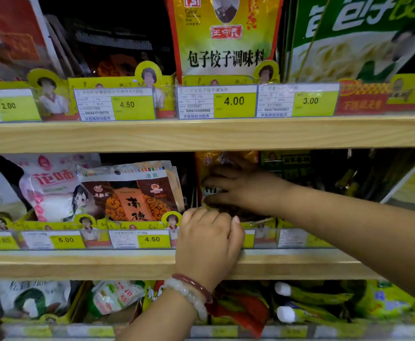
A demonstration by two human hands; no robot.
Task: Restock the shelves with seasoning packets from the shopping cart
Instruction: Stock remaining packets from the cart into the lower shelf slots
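Your right hand [241,188] lies flat, fingers straight, pressing a yellow packet [226,168] upright on the middle shelf [78,264], right of the brown packet [132,193]. Your left hand [209,239] curls over the shelf's front rail at the packet's foot; whether it grips the packet, can't tell.

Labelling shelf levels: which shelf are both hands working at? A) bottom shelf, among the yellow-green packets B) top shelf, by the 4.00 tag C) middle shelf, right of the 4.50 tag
C: the right hand lies spread against the orange-yellow packet on the middle shelf, and the left hand curls over that shelf's front rail just right of the 4.50 tag.
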